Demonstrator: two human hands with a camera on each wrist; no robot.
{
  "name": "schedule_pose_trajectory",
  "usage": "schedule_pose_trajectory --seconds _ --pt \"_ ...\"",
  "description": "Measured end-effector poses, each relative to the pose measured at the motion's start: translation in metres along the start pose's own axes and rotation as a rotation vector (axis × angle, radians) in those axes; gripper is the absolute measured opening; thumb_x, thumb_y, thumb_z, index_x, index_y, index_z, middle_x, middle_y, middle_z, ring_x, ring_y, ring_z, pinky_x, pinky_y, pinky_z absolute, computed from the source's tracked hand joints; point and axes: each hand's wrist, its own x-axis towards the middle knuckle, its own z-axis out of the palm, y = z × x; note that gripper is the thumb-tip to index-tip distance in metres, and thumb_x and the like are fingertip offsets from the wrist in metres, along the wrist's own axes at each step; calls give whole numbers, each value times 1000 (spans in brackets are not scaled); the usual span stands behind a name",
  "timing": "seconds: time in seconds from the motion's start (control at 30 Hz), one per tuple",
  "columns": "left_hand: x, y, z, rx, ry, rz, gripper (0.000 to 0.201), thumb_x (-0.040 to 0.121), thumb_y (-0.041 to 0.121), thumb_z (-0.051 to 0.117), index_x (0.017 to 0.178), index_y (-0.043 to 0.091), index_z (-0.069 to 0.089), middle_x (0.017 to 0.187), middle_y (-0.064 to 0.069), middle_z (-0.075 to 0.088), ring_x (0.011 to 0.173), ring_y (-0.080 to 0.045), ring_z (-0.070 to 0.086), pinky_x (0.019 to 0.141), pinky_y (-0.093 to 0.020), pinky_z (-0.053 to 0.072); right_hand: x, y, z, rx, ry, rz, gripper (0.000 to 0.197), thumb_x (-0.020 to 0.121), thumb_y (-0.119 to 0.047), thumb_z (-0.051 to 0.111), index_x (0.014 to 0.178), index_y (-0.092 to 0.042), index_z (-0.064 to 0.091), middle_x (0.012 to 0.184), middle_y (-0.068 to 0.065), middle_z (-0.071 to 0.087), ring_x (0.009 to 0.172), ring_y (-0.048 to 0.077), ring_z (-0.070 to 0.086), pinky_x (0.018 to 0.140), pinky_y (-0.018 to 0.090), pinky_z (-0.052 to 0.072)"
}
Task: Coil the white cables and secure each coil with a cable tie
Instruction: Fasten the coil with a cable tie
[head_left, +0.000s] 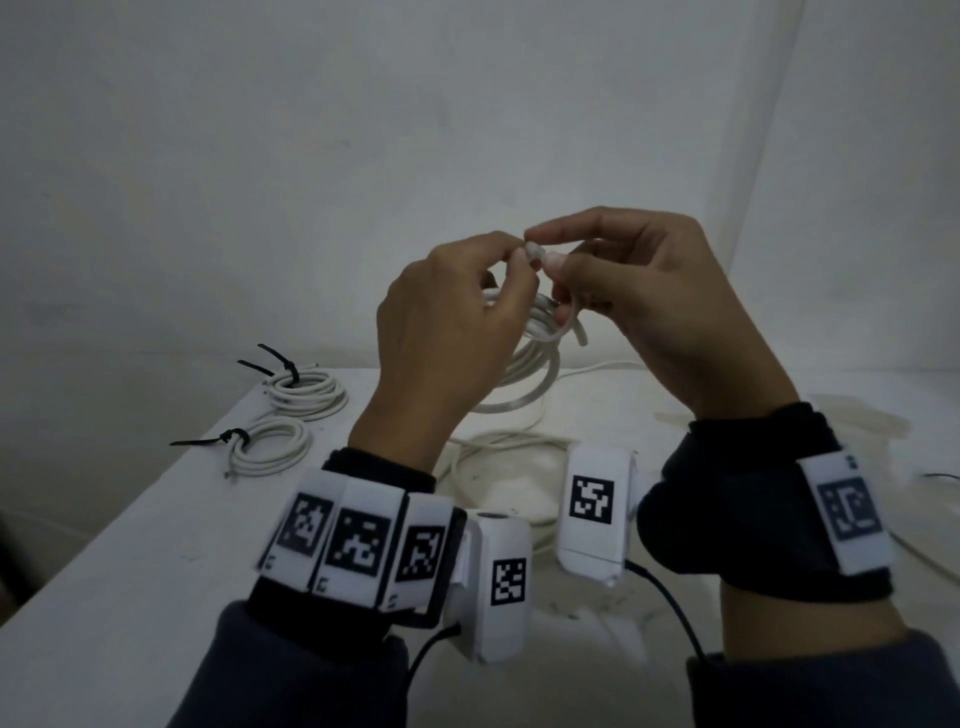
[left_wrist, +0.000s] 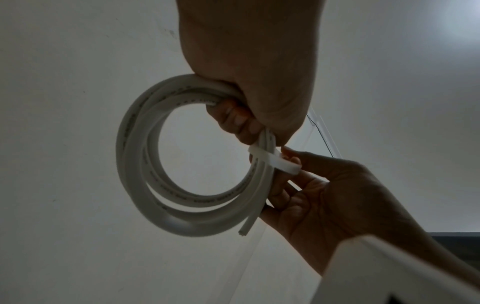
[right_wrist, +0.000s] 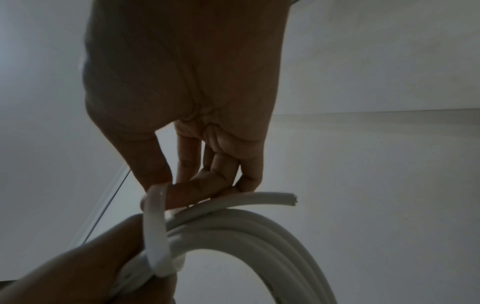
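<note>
coil (left_wrist: 145, 164) hung above the desk (head_left: 130, 545), left hand (head_left: 441, 332) gripping its top. right hand (head_left: 639, 291) pinched a white tie (left_wrist: 275, 161) wrapped crosswise round the strands, just beside the left fingers (left_wrist: 239, 121).

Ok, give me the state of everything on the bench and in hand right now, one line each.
Held coil: wound, off the table, cut end loose.
White cable tie: looped round the coil, whether locked cannot be told.
Left hand: grips the coil.
Right hand: pinches the tie.
Far coil: tied with black tie, lying flat.
Near coil: tied with black tie, lying flat.
Loose cable: uncoiled on the table.
</note>
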Motion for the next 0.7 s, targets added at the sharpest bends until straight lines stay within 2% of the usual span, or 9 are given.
schedule_pose_trajectory --seconds 0.27,0.4,0.53,0.6,0.7 --pt "0 -1 0 -4 -43 -3 31 89 37 42 93 27 71 77 4 71 77 -16 68 67 -40 52 0 6 0 -3 23 -7 6 86 -3 67 92 -1 68 57 9 63 54 18 60 64 29 50" --pt "1 -1 0 -54 -62 19 31 89 36 45 93 25 73 79 6 72 78 -14 68 69 -39 54 0 5 2 12 42 -23 2 85 -2 67 86 -1 65 64 19 62 57 22 59 66 33 51" --pt "2 -4 1 -130 -61 30 30 91 35 47 94 23 74 80 7 73 79 -14 69 72 -40 56 -1 5 5 27 78 -45 6 86 -2 66 80 -3 64 68 23 63 58 21 60 66 32 53" --pt "2 -5 1 -179 -46 -1 28 90 35 48 90 22 74 79 7 73 79 -15 70 71 -42 56 -1 3 6 25 73 -43 2 86 -5 68 85 -3 68 76 23 69 65 22 66 71 32 55" --pt "2 -4 -2 -279 -41 -75 24 87 32 50 83 26 72 73 5 72 72 -19 70 70 -47 56 -3 0 1 53 -46 3 30 75 -8 75 104 -3 69 90 17 73 82 23 71 81 29 56"
